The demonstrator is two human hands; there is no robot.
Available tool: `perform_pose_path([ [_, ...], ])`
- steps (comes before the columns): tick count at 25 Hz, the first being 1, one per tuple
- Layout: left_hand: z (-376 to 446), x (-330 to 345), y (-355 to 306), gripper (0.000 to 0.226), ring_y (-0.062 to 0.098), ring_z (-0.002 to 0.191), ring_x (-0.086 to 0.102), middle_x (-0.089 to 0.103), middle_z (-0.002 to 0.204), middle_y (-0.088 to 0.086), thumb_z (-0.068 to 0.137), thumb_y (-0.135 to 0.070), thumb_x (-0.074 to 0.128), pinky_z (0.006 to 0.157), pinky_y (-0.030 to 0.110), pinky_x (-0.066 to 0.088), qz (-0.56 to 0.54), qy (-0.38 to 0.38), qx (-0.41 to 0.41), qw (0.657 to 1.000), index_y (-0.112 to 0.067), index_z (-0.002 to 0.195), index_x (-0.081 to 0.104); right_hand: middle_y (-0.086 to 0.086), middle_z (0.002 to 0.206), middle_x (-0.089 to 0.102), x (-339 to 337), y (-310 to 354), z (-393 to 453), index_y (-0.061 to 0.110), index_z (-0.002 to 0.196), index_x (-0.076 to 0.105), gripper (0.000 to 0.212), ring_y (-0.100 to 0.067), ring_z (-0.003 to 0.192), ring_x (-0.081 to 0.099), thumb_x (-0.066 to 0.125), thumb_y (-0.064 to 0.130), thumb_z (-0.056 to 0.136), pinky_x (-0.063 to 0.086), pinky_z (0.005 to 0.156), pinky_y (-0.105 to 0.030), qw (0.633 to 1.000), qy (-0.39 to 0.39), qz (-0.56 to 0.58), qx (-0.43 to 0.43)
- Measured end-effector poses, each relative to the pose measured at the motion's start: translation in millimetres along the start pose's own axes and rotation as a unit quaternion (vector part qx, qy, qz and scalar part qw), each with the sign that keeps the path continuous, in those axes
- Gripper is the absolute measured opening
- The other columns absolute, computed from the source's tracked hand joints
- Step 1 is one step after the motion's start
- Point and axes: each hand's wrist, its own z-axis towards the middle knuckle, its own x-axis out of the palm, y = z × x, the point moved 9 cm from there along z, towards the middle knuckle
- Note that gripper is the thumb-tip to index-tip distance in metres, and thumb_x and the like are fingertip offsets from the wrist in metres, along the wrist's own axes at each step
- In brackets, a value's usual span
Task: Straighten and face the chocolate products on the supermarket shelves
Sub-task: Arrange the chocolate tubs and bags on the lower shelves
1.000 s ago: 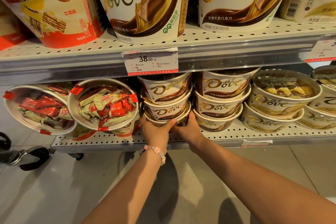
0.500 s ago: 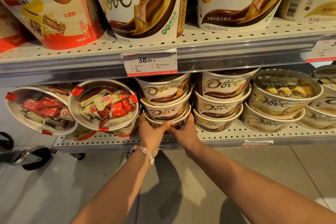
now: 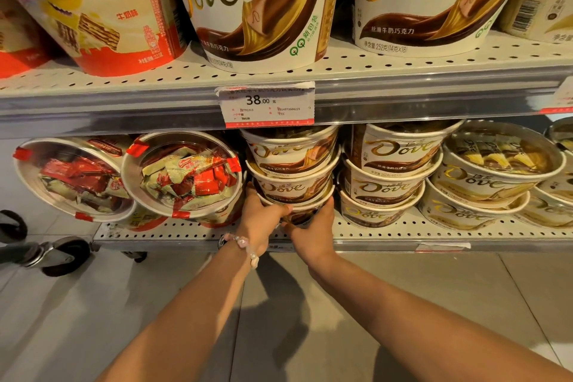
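We clamp our left hand (image 3: 259, 220) and right hand (image 3: 313, 234) around the bottom Dove tub (image 3: 302, 214), mostly hidden by our grip. Two more tubs (image 3: 294, 170) sit stacked above it on the lower shelf (image 3: 403, 234), their tops lost behind the price tag (image 3: 268, 105).

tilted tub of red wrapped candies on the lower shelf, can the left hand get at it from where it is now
Probably yes: the tilted tub sits at the open shelf front just left of the left hand, nothing between them. That hand would first have to release the bottom Dove tub.
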Motion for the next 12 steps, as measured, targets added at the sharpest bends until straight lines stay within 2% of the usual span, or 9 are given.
perform_pose_path([
  [2, -1, -2, -2, 0.065, 0.020, 0.111, 0.057, 0.062, 0.117, 0.004, 0.068, 0.011, 0.067, 0.093, 0.035, 0.046, 0.007, -0.021, -0.009, 1.000, -0.012, 0.125, 0.046, -0.004, 0.136, 0.042, -4, 1, 1, 0.015, 0.140, 0.027, 0.095, -0.017, 0.127, 0.042, 0.080, 0.006, 0.061, 0.036, 0.109, -0.033, 1.000, -0.015, -0.009, 0.011],
  [4, -7, -5, -1, 0.068, 0.018, 0.110, 0.056, 0.062, 0.118, 0.002, 0.068, 0.009, 0.069, 0.090, 0.031, 0.045, 0.019, -0.051, -0.017, 0.998, -0.012, 0.127, 0.045, -0.002, 0.132, 0.047, -5, 3, 1, 0.020, 0.136, 0.031, 0.094, -0.014, 0.125, 0.046, 0.080, 0.009, 0.057, 0.040, 0.107, -0.038, 1.000, -0.023, -0.014, 0.012],
  [7, -19, -11, -4, 0.077, 0.020, 0.113, 0.057, 0.060, 0.122, 0.005, 0.065, 0.002, 0.077, 0.099, 0.040, 0.046, 0.039, -0.067, -0.034, 0.996, -0.013, 0.132, 0.042, -0.004, 0.135, 0.045, -7, 10, -4, 0.019, 0.138, 0.029, 0.096, -0.015, 0.128, 0.043, 0.081, 0.011, 0.057, 0.039, 0.108, -0.039, 0.998, -0.020, -0.044, 0.030],
  [10, -29, -13, -8, 0.085, 0.019, 0.120, 0.050, 0.052, 0.130, 0.006, 0.067, 0.000, 0.078, 0.103, 0.042, 0.042, 0.040, -0.076, -0.060, 0.995, -0.012, 0.140, 0.035, -0.007, 0.132, 0.050, -13, 23, -1, 0.010, 0.134, 0.036, 0.081, -0.017, 0.125, 0.046, 0.080, 0.010, 0.066, 0.039, 0.106, -0.032, 0.998, -0.009, -0.055, 0.041],
  [12, -33, -15, -13, 0.078, 0.015, 0.115, 0.050, 0.053, 0.121, 0.004, 0.070, 0.003, 0.075, 0.099, 0.035, 0.042, 0.039, -0.077, -0.063, 0.994, -0.009, 0.138, 0.037, -0.003, 0.123, 0.058, -14, 32, 0, 0.009, 0.128, 0.045, 0.069, -0.014, 0.116, 0.053, 0.080, 0.010, 0.069, 0.043, 0.098, -0.026, 0.998, 0.018, -0.040, 0.044],
])
